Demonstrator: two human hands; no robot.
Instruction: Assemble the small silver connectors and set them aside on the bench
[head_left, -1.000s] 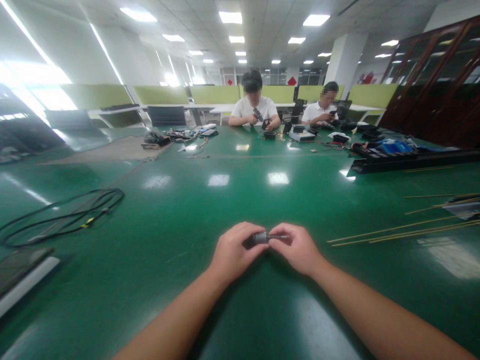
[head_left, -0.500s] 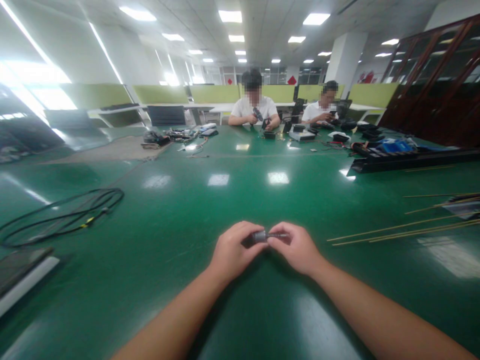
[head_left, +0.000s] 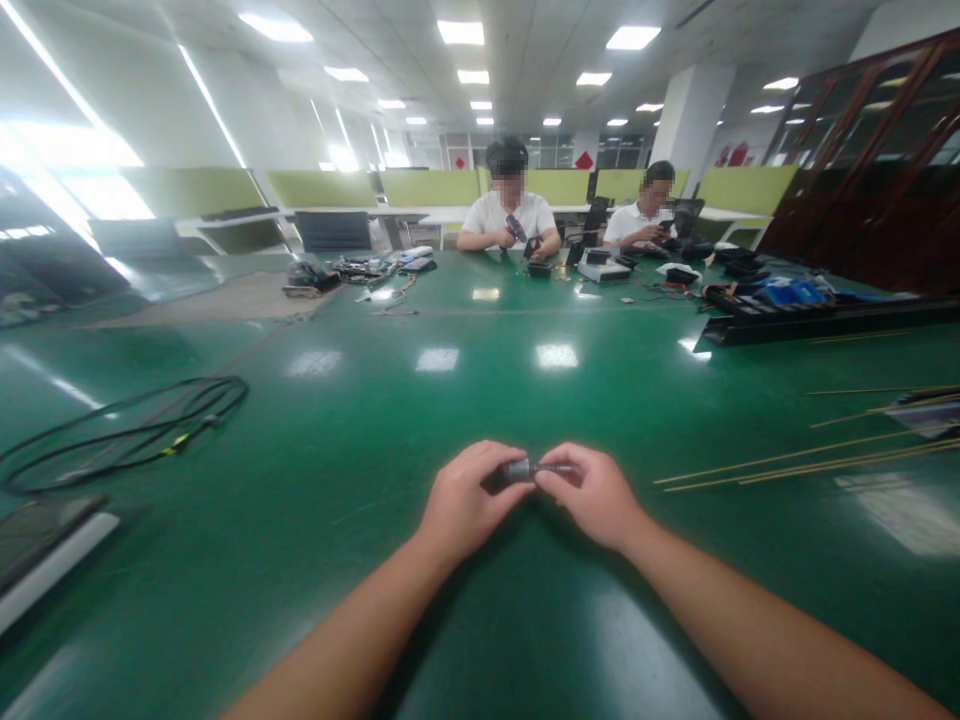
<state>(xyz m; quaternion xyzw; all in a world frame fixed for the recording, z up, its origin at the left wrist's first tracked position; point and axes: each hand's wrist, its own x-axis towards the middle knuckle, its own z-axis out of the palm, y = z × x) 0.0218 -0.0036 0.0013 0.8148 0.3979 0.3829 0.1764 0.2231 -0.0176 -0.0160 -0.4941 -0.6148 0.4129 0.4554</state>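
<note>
Just above the green tabletop, my left hand (head_left: 466, 498) pinches a small grey metal cylinder (head_left: 516, 470) between thumb and fingers. A thin dark rod (head_left: 553, 468), seemingly ridged, sticks out of the cylinder's right end. My right hand (head_left: 596, 492) has its thumb and fingers closed round that rod. Both pieces lie in one line, level with the table, and the hands nearly meet at the joint. Whether the rod is screwed in or only pushed in I cannot tell. The fingers hide the outer ends of both pieces.
A coiled black cable (head_left: 124, 440) lies to the left, with a flat dark-topped object (head_left: 52, 555) nearer me. Several thin brass-coloured rods (head_left: 806, 461) lie at right. Two people in white shirts (head_left: 510, 220) sit across the green table (head_left: 360, 420), among tools and parts.
The fingers and the held pieces have shifted very slightly. The grip of both hands stays the same.
</note>
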